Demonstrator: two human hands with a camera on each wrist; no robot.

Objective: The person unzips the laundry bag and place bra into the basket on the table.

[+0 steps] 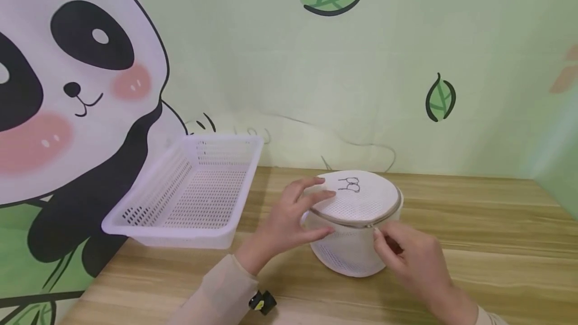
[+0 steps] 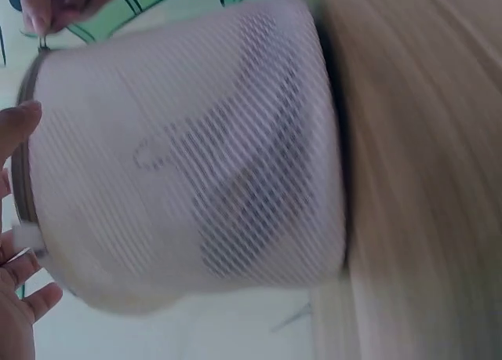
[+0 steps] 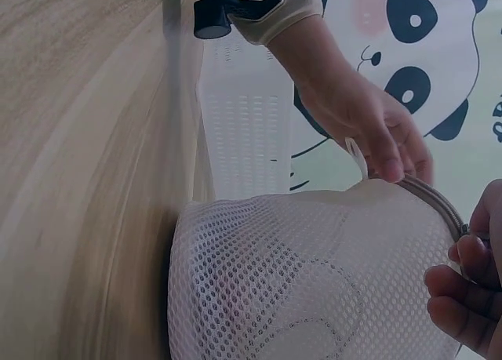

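A round white mesh laundry bag (image 1: 347, 252) stands upright on the table, its flat lid (image 1: 370, 189) bearing a small dark line drawing. A grey-brown zipper (image 3: 439, 203) runs around the lid's edge. My left hand (image 1: 291, 214) touches the left side of the rim with fingers spread, fingertips over the lid and thumb by the side wall. At the front right of the rim, my right hand (image 1: 413, 255) pinches the zipper pull (image 1: 371, 226) between thumb and curled fingers. A white tag (image 2: 29, 238) sticks out near the rim. What the bag contains is unclear through the mesh.
A white plastic basket (image 1: 228, 232) with slotted walls stands left of the bag, near the back wall. The wood-grain table (image 1: 487, 250) extends to the right. Behind it hangs a pale green backdrop (image 1: 253, 54) with a panda and leaves. A black device sits on the left wrist.
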